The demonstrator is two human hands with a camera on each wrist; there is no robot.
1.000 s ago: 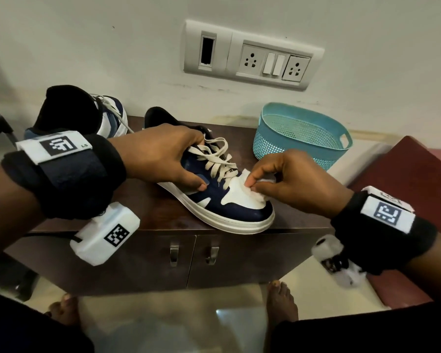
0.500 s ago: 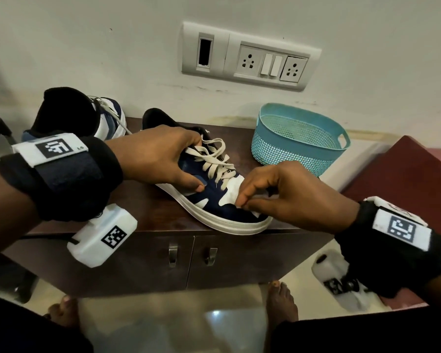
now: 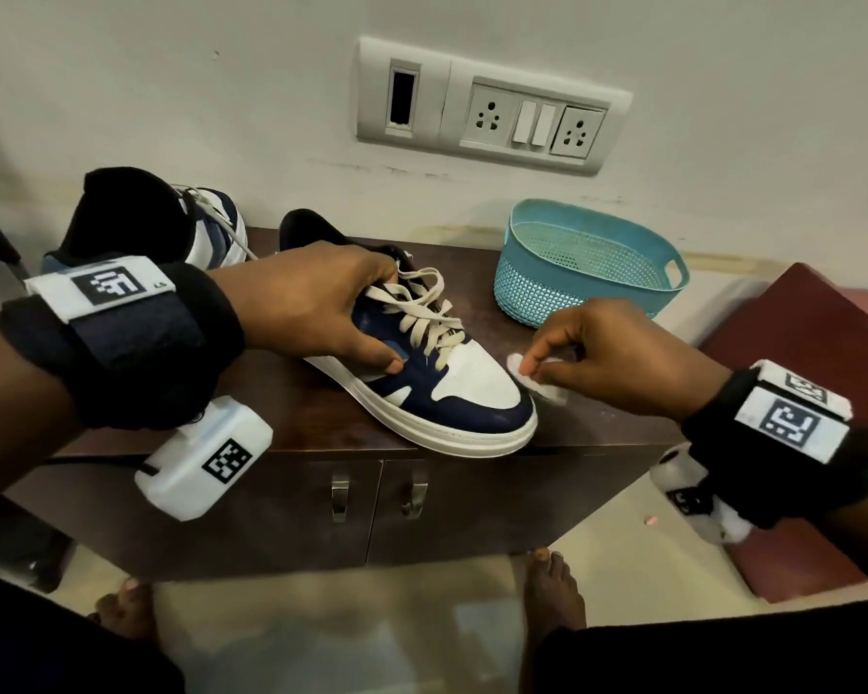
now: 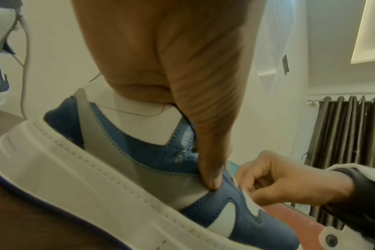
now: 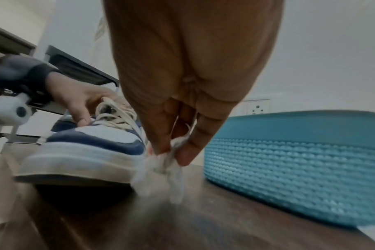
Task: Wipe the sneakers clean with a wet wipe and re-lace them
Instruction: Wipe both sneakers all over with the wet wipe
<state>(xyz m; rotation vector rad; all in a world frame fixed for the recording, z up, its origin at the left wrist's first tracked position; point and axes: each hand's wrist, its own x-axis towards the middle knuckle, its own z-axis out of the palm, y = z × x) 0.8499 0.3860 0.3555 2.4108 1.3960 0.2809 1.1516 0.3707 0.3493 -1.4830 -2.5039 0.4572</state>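
1. A navy and white sneaker (image 3: 437,388) sits on a dark wooden cabinet (image 3: 291,418), its toe pointing toward the front edge. This sneaker is the landmark for the places below.
2. The left hand (image 3: 312,308) grips the sneaker at its middle: the fingers curl over the top beside the cream laces (image 3: 427,318), and the thumb presses the near side panel. In the left wrist view the thumb tip sits on the blue trim below the word "SPORTS".
3. The right hand (image 3: 617,358) is just to the right of the sneaker's toe, pinching a crumpled white wipe (image 3: 522,370) between thumb and fingertips.
4. The wipe sits right at the right side of the toe; the right wrist view is blurred, so actual contact cannot be told. Part of it hangs down toward the cabinet top.
5. A teal plastic basket (image 3: 587,273) stands behind and to the right of the sneaker, near the wall.
6. A second sneaker (image 3: 201,227) stands behind and to the left, well apart, a loose lace trailing from it.
7. A switch and socket panel (image 3: 492,107) is on the wall above the sneaker.
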